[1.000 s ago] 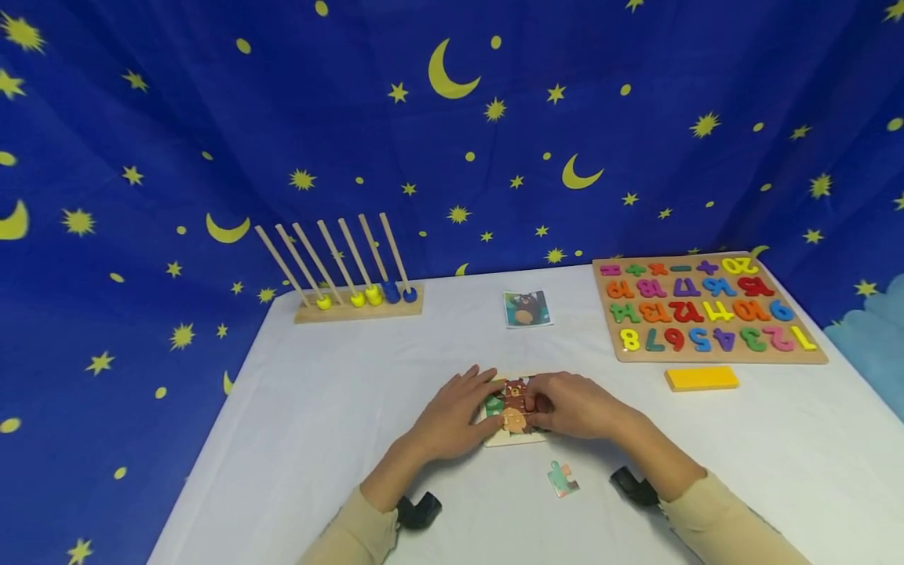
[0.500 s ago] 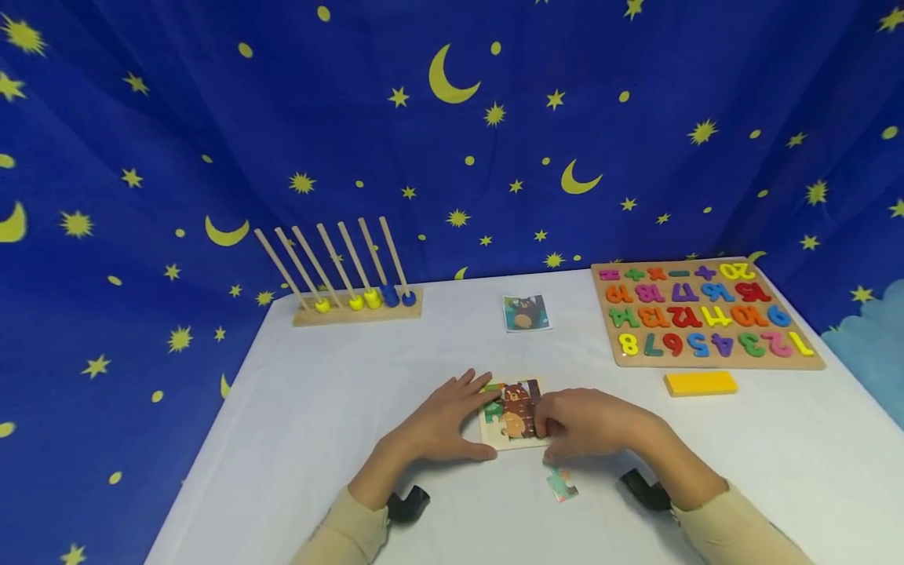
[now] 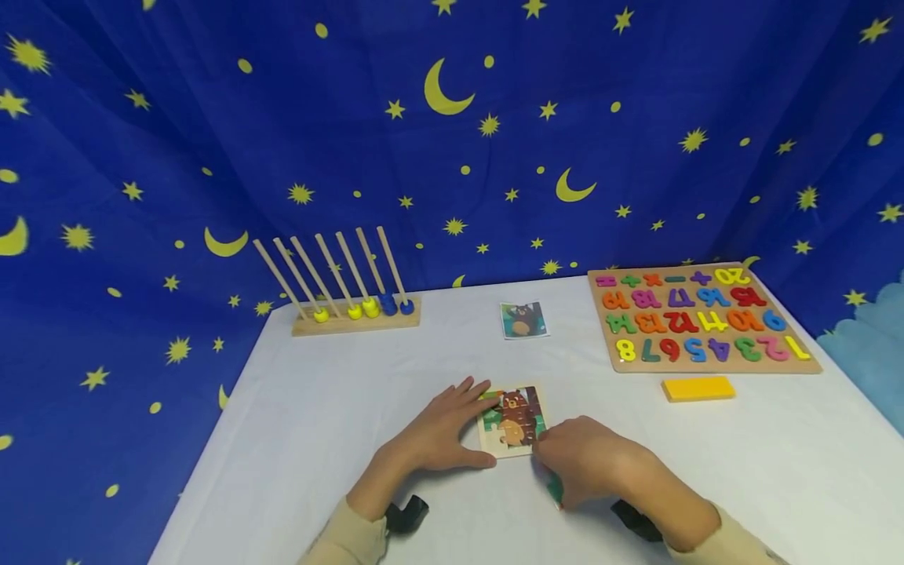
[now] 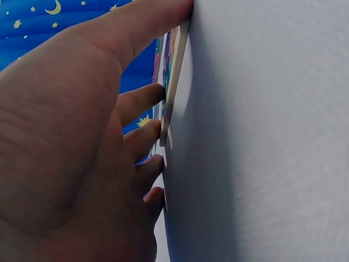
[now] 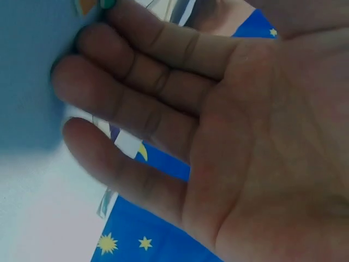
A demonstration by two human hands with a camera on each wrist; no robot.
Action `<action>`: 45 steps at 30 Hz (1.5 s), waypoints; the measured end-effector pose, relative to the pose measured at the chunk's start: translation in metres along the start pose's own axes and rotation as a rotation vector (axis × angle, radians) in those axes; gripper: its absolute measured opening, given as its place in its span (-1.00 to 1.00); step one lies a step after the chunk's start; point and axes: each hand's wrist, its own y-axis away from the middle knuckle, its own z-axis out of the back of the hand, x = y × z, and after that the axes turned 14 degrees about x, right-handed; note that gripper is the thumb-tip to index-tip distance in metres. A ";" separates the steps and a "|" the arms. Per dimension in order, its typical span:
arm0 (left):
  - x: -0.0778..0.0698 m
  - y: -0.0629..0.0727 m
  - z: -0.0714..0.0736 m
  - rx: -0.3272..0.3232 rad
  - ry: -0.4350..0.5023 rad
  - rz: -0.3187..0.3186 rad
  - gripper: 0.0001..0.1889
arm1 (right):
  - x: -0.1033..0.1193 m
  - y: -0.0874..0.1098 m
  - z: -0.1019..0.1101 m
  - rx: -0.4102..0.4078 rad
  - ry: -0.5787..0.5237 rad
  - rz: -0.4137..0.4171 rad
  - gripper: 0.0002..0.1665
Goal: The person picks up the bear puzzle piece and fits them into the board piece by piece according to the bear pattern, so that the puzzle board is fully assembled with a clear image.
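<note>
A small square bear puzzle in a wooden tray lies on the white table in the head view, with bare light wood at its lower left. My left hand is spread at its left side: fingertips rest on the upper left edge, and the thumb reaches the near corner. Just below the tray's right corner, my right hand pinches a loose green puzzle piece between thumb and fingers, covering much of it. In the right wrist view only a green bit of the piece shows beyond the bent fingers.
A bear picture card lies behind the tray. At the back left stands a wooden peg abacus with yellow and blue beads. On the right are a number board and a yellow block. A starry blue curtain hangs behind.
My right hand has left the tray's right side and come down onto the loose piece. The left thumb has slid off the picture to the tray's near corner, and the hand has spread.
</note>
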 end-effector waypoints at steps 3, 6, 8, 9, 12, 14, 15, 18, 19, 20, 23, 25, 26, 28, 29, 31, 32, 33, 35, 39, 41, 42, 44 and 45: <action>0.000 -0.001 0.000 -0.003 0.002 -0.005 -0.06 | 0.000 -0.002 0.000 0.003 -0.003 -0.003 -0.48; 0.000 -0.002 -0.001 0.000 0.003 -0.002 -0.06 | -0.001 -0.004 -0.001 -0.008 -0.011 0.008 -0.49; 0.000 -0.002 -0.001 0.002 0.003 0.003 -0.06 | -0.002 -0.005 -0.001 -0.019 -0.002 0.017 -0.49; 0.000 -0.002 -0.001 0.004 0.004 0.005 -0.06 | -0.002 -0.006 -0.002 -0.024 0.003 0.021 -0.48; 0.000 -0.001 -0.001 0.003 0.006 0.004 -0.06 | -0.001 -0.006 -0.001 -0.029 0.017 0.030 -0.47; 0.001 -0.001 0.000 -0.001 0.007 0.000 -0.06 | -0.001 -0.006 0.000 -0.033 0.017 0.040 -0.47; 0.001 -0.001 0.000 -0.002 0.008 0.000 -0.06 | -0.002 -0.006 0.001 -0.034 0.009 0.048 -0.48; 0.000 -0.001 0.000 -0.006 0.017 -0.001 -0.06 | -0.006 -0.007 0.001 -0.067 -0.010 0.089 -0.49; 0.000 -0.001 0.000 -0.006 0.020 -0.001 -0.06 | -0.008 -0.008 0.000 -0.088 -0.017 0.104 -0.50; 0.000 -0.001 0.000 -0.004 0.020 -0.003 -0.07 | -0.010 -0.009 0.000 -0.111 -0.024 0.119 -0.50; 0.000 -0.002 0.000 -0.004 0.025 -0.010 -0.07 | -0.017 -0.014 0.000 -0.190 -0.060 0.156 -0.52; 0.000 -0.002 0.000 -0.006 0.023 -0.012 -0.07 | -0.021 -0.018 0.001 -0.225 -0.086 0.163 -0.47; 0.000 -0.002 0.000 -0.006 0.021 -0.011 -0.07 | -0.023 -0.020 0.001 -0.237 -0.098 0.165 -0.44; 0.000 -0.001 0.001 -0.008 0.024 -0.007 -0.07 | -0.025 -0.024 0.003 -0.258 -0.104 0.171 -0.39; 0.000 -0.001 0.001 -0.007 0.024 -0.007 -0.07 | -0.025 -0.026 0.003 -0.266 -0.099 0.171 -0.36; 0.000 0.000 0.002 -0.007 0.024 -0.013 -0.07 | -0.025 -0.030 0.004 -0.286 -0.080 0.179 -0.40; 0.000 0.000 0.003 -0.008 0.022 -0.018 -0.07 | -0.024 -0.032 0.005 -0.294 -0.075 0.183 -0.42; 0.000 0.001 0.003 -0.011 0.023 -0.025 -0.07 | -0.024 -0.034 0.005 -0.302 -0.068 0.188 -0.45; -0.001 0.001 0.003 -0.012 0.029 -0.038 -0.07 | -0.022 -0.039 0.006 -0.315 -0.061 0.197 -0.49; 0.000 0.002 0.003 -0.015 0.057 -0.047 -0.10 | -0.019 -0.047 0.007 -0.329 -0.057 0.208 -0.48; 0.000 0.001 0.002 -0.024 0.059 -0.047 -0.13 | -0.020 -0.049 0.007 -0.326 -0.066 0.202 -0.46; 0.000 0.000 0.002 -0.031 0.053 -0.045 -0.16 | -0.021 -0.049 0.007 -0.323 -0.071 0.200 -0.46; 0.001 0.000 0.000 -0.047 0.040 -0.038 -0.22 | -0.025 -0.049 0.007 -0.318 -0.081 0.205 -0.53; 0.001 0.000 0.000 -0.060 0.036 -0.036 -0.26 | -0.026 -0.049 0.007 -0.320 -0.088 0.214 -0.57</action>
